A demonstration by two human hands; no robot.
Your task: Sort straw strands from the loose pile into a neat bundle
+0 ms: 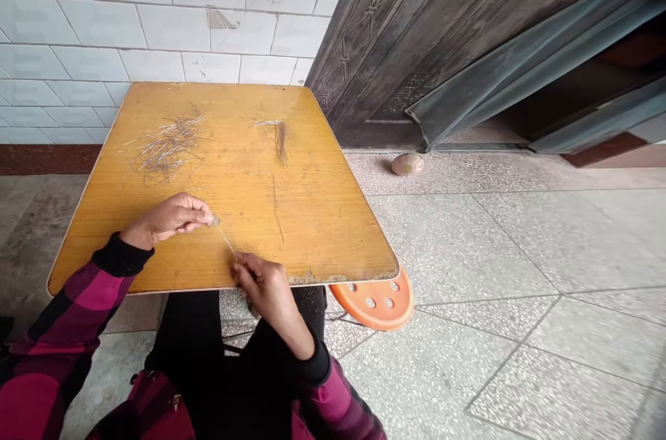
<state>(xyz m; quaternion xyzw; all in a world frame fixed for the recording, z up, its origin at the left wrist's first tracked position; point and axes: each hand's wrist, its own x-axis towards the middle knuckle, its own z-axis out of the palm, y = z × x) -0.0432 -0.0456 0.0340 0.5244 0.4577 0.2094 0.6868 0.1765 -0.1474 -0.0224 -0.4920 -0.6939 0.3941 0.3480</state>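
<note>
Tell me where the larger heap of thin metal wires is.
In the head view, the larger wire heap lies far left on the yellow wooden tabletop, beyond the left hand, beside the smaller wire bundle.

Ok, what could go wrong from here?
The thin silver wire pinched between the left hand and right hand could slip onto the speckled grey terrazzo floor, hard to spot there. It might snag on the chipped front edge of the yellow wooden tabletop. The loose pile of wire strands could tangle if brushed.

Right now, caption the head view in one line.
Left hand and right hand hold a wire over a yellow table.
</note>
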